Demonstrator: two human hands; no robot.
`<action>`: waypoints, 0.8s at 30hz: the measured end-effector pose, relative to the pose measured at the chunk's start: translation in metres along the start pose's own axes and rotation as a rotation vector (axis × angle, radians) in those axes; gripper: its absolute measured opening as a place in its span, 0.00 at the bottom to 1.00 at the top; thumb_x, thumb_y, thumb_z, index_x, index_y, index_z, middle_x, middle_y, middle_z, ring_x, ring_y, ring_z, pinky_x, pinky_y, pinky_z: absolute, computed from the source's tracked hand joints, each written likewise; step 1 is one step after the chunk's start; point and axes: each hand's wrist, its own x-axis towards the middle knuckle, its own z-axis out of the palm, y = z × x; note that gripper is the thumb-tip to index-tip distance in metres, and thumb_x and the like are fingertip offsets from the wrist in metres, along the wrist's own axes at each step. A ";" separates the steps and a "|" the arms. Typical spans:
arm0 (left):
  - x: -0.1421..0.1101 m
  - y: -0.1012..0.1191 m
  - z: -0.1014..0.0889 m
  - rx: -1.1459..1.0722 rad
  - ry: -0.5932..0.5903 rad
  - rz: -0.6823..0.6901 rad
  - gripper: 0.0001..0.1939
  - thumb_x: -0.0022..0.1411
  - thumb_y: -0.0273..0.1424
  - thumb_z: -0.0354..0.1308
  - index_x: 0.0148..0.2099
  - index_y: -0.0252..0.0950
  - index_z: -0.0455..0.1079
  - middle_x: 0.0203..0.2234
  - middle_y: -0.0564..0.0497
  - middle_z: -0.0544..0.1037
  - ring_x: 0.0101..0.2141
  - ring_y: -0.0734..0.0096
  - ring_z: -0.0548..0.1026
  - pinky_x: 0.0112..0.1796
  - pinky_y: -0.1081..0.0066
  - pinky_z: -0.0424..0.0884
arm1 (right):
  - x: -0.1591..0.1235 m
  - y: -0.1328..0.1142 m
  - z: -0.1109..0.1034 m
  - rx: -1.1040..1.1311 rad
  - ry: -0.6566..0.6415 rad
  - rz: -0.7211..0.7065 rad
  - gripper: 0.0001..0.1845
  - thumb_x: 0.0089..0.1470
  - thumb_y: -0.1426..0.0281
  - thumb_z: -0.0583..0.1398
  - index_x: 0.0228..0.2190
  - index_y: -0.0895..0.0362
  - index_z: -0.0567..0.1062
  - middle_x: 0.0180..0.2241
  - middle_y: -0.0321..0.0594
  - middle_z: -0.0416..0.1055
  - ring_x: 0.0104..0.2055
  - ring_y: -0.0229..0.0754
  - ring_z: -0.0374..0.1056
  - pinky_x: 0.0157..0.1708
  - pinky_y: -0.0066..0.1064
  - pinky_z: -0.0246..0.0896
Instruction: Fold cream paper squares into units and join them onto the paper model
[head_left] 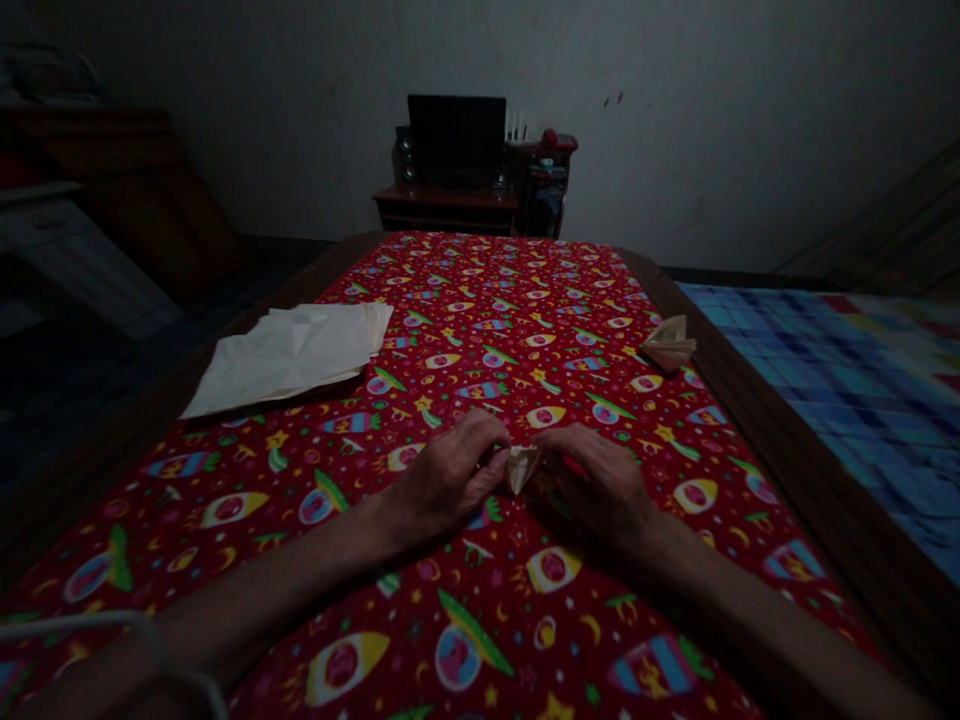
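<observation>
A small piece of folded cream paper sits between my two hands at the middle of the table, its point toward me. My left hand pinches its left edge between thumb and fingers. On the other side, my right hand has its bent fingertips at the paper's right edge, thumb partly hidden. A stack of creased cream paper sheets lies at the left. Near the right edge of the table rests another folded paper piece, standing partly fanned.
A red cloth with rockets and stars covers the wooden table. A pale cord crosses my left forearm. Beyond the table are a dark monitor on a low stand and a wooden cabinet. A blue checked sheet lies at right.
</observation>
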 end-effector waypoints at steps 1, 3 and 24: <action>-0.001 -0.001 0.001 0.002 -0.008 -0.008 0.03 0.64 0.25 0.48 0.39 0.37 0.61 0.31 0.51 0.69 0.35 0.73 0.69 0.36 0.74 0.67 | 0.000 0.000 0.001 0.004 -0.002 -0.003 0.07 0.57 0.75 0.52 0.36 0.55 0.68 0.30 0.40 0.72 0.32 0.40 0.69 0.31 0.31 0.64; -0.001 -0.002 0.002 -0.004 -0.016 -0.040 0.03 0.64 0.25 0.48 0.38 0.37 0.61 0.31 0.51 0.68 0.34 0.73 0.68 0.36 0.74 0.67 | 0.000 0.000 0.001 0.024 -0.007 -0.002 0.06 0.57 0.74 0.52 0.36 0.55 0.69 0.30 0.40 0.72 0.32 0.40 0.68 0.31 0.31 0.63; 0.008 0.004 0.004 -0.189 -0.062 -0.353 0.02 0.58 0.26 0.51 0.33 0.35 0.64 0.21 0.57 0.68 0.22 0.79 0.66 0.23 0.79 0.62 | 0.003 -0.010 0.004 0.236 -0.120 0.362 0.07 0.56 0.69 0.56 0.27 0.57 0.71 0.25 0.37 0.67 0.27 0.36 0.63 0.27 0.27 0.58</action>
